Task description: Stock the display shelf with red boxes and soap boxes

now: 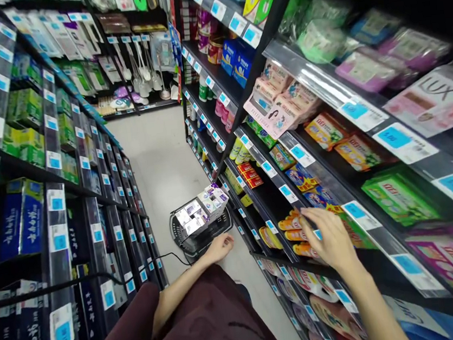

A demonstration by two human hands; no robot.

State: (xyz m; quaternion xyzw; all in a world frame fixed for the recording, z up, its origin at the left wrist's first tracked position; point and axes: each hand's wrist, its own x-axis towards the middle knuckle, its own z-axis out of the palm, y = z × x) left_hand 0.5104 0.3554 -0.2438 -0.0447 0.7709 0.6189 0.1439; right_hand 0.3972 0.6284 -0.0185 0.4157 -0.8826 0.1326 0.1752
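Note:
My right hand (332,237) reaches to the shelf on the right, its thumb and fingers apart at the shelf's front edge. Right beside its fingertips lie several orange packs (293,234); whether the fingers touch them I cannot tell. My left hand (220,247) hangs low in the aisle with loosely bent fingers and nothing in it. Just beyond that hand, on the floor, stands a black shopping basket (175,231). White and purple boxes (193,217) stick up out of the basket.
Shelves with price labels line both sides of the narrow aisle. Green toothpaste-like boxes (27,143) stand on the left, soap packs (399,194) on the right. A dark cable (60,287) crosses the left shelves. Brushes (141,65) hang at the far end above the pale floor (154,145).

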